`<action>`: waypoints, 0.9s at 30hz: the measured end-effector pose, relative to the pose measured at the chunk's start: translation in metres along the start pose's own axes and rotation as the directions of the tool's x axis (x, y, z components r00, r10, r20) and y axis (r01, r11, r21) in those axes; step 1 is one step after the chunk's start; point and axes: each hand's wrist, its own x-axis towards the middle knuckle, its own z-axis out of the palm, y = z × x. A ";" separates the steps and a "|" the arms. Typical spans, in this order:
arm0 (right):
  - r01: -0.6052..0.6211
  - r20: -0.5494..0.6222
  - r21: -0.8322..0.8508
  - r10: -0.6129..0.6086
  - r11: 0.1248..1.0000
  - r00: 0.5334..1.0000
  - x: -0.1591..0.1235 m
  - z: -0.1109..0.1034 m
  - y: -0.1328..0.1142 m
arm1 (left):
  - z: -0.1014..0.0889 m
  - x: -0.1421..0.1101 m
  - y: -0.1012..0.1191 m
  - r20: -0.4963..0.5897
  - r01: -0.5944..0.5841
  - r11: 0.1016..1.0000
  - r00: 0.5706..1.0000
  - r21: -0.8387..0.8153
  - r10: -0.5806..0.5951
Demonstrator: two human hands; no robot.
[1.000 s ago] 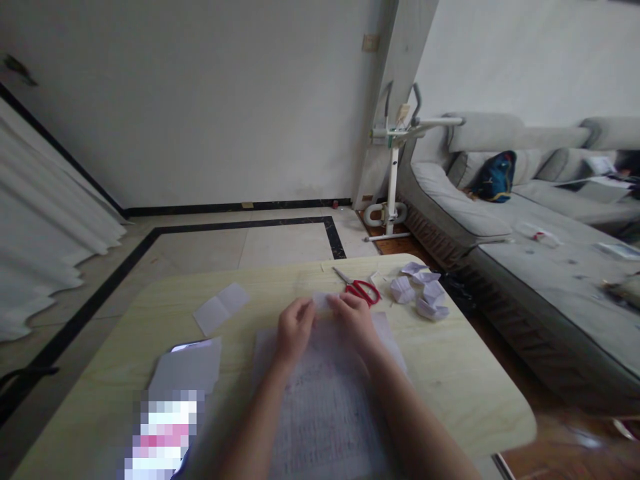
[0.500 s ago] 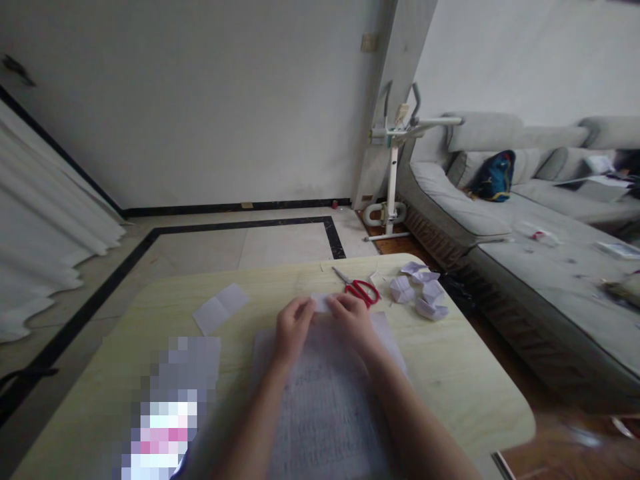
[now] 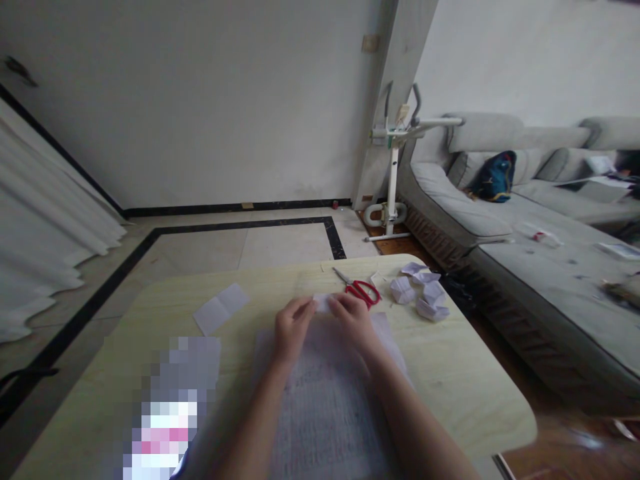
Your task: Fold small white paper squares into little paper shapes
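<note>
A small piece of white paper point(image 3: 323, 304) is stretched between both hands, above the far edge of a large printed sheet point(image 3: 330, 413). My left hand point(image 3: 294, 323) pinches its left end with closed fingers. On its right end my right hand point(image 3: 351, 319) is closed, thumb and fingers partly covering the paper. Red-handled scissors point(image 3: 361, 291) lie just beyond my right hand, blades pointing to the far left. Several folded paper shapes point(image 3: 431, 300) are grouped to the right of the scissors. A creased white paper point(image 3: 221, 309) rests off to the left.
Everything lies on a pale wooden table point(image 3: 465, 387) with rounded corners. A blurred-out bright object point(image 3: 165, 413) sits at its left front. Beyond the right edge stands a grey sofa point(image 3: 540, 280) with a blue bag point(image 3: 496, 177). White exercise equipment point(image 3: 393, 167) stands behind the table.
</note>
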 end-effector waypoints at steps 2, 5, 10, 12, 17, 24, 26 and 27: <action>0.016 0.015 -0.003 -0.016 1.000 1.000 0.000 0.000 0.000 | -0.001 0.001 0.000 0.006 0.034 0.999 0.999 -0.018 -0.034; 0.031 0.025 -0.001 -0.031 1.000 0.999 -0.001 0.001 0.001 | -0.002 0.001 0.003 0.001 0.049 0.999 0.999 -0.015 -0.049; 0.026 0.034 0.012 -0.027 1.000 0.999 -0.001 0.002 0.004 | -0.003 0.001 0.006 -0.020 0.066 0.998 0.998 -0.007 -0.066; 0.032 0.031 0.017 -0.032 0.999 0.999 -0.001 0.002 0.005 | -0.003 0.001 0.006 -0.028 0.060 0.998 0.998 0.006 -0.060; 0.050 0.039 0.008 -0.050 0.999 0.998 -0.001 0.003 0.005 | -0.004 0.001 0.005 -0.045 0.021 0.999 0.999 0.037 -0.020; 0.040 0.037 -0.002 -0.040 0.999 0.999 -0.003 0.004 0.001 | -0.004 -0.001 0.008 -0.011 0.038 0.999 0.999 -0.012 -0.039; 0.035 0.058 -0.010 -0.034 0.999 0.998 -0.004 0.005 -0.001 | -0.004 -0.001 0.007 -0.032 0.040 0.999 0.999 -0.033 -0.041; 0.032 0.075 -0.013 -0.031 0.999 0.997 -0.004 0.005 -0.002 | -0.004 -0.001 0.006 -0.055 0.039 0.999 0.998 -0.038 -0.041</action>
